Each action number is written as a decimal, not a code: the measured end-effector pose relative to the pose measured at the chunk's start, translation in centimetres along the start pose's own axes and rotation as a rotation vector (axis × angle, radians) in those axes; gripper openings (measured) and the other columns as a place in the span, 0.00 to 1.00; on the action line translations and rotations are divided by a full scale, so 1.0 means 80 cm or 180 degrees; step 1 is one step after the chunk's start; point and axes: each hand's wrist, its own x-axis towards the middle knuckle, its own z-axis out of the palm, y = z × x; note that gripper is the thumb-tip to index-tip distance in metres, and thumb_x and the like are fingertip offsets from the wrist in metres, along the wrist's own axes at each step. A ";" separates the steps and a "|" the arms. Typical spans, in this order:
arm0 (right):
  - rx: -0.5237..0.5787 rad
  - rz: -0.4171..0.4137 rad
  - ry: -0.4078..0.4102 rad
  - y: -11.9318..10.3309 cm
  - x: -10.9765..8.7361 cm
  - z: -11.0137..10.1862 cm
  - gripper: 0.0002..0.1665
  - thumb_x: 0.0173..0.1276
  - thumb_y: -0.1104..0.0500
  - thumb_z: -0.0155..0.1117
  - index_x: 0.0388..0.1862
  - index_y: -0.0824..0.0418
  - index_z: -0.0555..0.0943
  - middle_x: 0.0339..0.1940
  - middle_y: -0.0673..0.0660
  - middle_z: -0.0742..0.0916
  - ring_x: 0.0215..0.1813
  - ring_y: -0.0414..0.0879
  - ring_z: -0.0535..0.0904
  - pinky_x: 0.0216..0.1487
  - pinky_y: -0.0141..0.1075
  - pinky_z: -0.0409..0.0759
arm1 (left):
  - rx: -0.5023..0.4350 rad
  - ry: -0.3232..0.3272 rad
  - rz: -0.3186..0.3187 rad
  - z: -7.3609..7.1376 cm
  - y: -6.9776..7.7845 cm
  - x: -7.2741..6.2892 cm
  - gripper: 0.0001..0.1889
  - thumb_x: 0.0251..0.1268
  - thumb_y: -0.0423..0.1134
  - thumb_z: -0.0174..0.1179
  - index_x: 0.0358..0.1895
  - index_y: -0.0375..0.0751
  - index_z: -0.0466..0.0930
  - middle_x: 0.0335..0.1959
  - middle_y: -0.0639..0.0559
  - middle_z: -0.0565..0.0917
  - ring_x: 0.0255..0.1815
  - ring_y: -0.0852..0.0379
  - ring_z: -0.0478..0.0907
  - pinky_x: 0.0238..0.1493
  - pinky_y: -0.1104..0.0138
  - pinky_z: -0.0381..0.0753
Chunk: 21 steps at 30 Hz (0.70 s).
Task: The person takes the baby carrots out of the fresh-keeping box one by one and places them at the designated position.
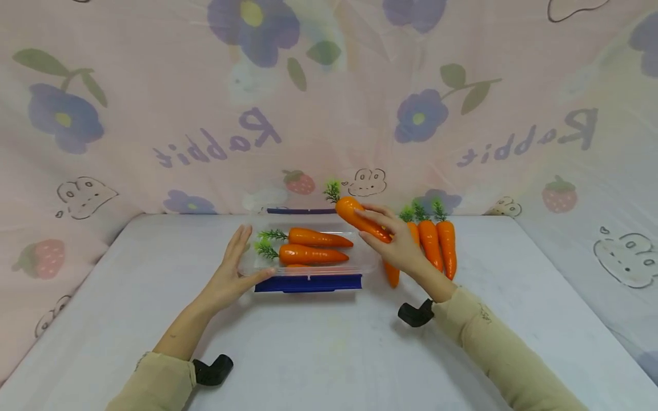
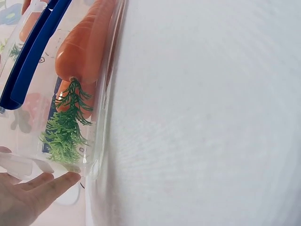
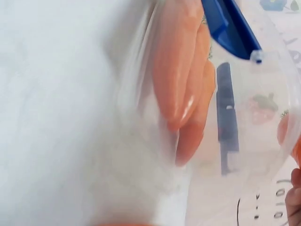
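A clear plastic box [image 1: 329, 272] with blue side clasps [image 1: 308, 283] sits at the middle of the table. Inside it lie orange toy carrots [image 1: 315, 254] with green tops pointing left; part of another shows under the front one. My left hand [image 1: 233, 269] rests against the box's left end, fingers straight, thumb at the front rim. Over the box's right end, my right hand [image 1: 394, 242] grips a carrot [image 1: 352, 211], its green top tilted up and left. In the right wrist view only a sliver of the right hand [image 3: 295, 202] appears at the edge.
Several more carrots [image 1: 430, 242] lie right of the box, tops toward the back; one tip [image 1: 392, 275] shows below my right hand. A printed rabbit-and-flower cloth [image 1: 339, 114] hangs behind the white table [image 1: 319, 354]. Black curved pieces [image 1: 213, 371] stick out at both sleeve cuffs.
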 end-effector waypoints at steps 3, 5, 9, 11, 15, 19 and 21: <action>-0.0067 0.0174 0.0098 0.016 -0.008 -0.008 0.25 0.66 0.63 0.65 0.62 0.57 0.77 0.68 0.56 0.73 0.65 0.53 0.71 0.55 0.27 0.75 | 0.0030 0.0006 0.0000 0.000 0.001 0.000 0.53 0.60 0.49 0.66 0.78 0.60 0.32 0.78 0.51 0.27 0.77 0.36 0.42 0.63 0.29 0.49; -0.0124 0.0269 0.0182 0.018 -0.015 -0.015 0.25 0.66 0.62 0.65 0.63 0.55 0.78 0.69 0.54 0.72 0.65 0.52 0.69 0.56 0.30 0.74 | 0.0040 0.0007 0.0002 0.000 0.001 0.000 0.53 0.61 0.49 0.66 0.78 0.59 0.32 0.78 0.51 0.27 0.77 0.35 0.41 0.63 0.29 0.50; -0.0200 0.0344 0.0358 0.011 -0.025 -0.024 0.24 0.67 0.64 0.63 0.63 0.60 0.77 0.69 0.59 0.72 0.66 0.56 0.68 0.57 0.26 0.69 | 0.0050 0.0002 0.0006 -0.001 0.001 0.000 0.53 0.61 0.49 0.65 0.78 0.58 0.32 0.78 0.51 0.27 0.77 0.34 0.40 0.63 0.29 0.50; -0.0250 0.0366 0.0454 0.002 -0.029 -0.028 0.24 0.66 0.66 0.62 0.62 0.64 0.76 0.68 0.62 0.72 0.64 0.58 0.70 0.56 0.21 0.68 | 0.0055 0.0001 0.0010 -0.001 0.001 -0.001 0.53 0.61 0.49 0.65 0.78 0.58 0.32 0.78 0.50 0.27 0.77 0.34 0.39 0.62 0.29 0.50; -0.0345 0.0355 0.0666 -0.005 -0.035 -0.033 0.24 0.64 0.70 0.63 0.60 0.70 0.76 0.65 0.67 0.73 0.61 0.61 0.72 0.53 0.16 0.67 | 0.0004 -0.0008 0.0034 -0.001 0.000 0.000 0.53 0.61 0.48 0.65 0.78 0.58 0.31 0.78 0.51 0.27 0.77 0.35 0.41 0.63 0.30 0.52; -0.0389 0.0379 0.0824 0.019 -0.040 -0.037 0.24 0.65 0.68 0.63 0.61 0.67 0.76 0.65 0.65 0.74 0.62 0.60 0.71 0.54 0.16 0.66 | -0.0023 -0.0013 0.0055 -0.001 0.000 0.000 0.53 0.61 0.47 0.65 0.78 0.58 0.32 0.78 0.52 0.27 0.77 0.36 0.43 0.63 0.30 0.53; -0.0391 0.0429 0.0892 0.035 -0.043 -0.040 0.25 0.66 0.66 0.64 0.62 0.63 0.77 0.66 0.61 0.74 0.63 0.58 0.71 0.53 0.16 0.67 | -0.0026 -0.0016 0.0058 0.000 0.001 0.000 0.53 0.61 0.47 0.65 0.78 0.58 0.32 0.78 0.52 0.27 0.77 0.36 0.42 0.63 0.30 0.53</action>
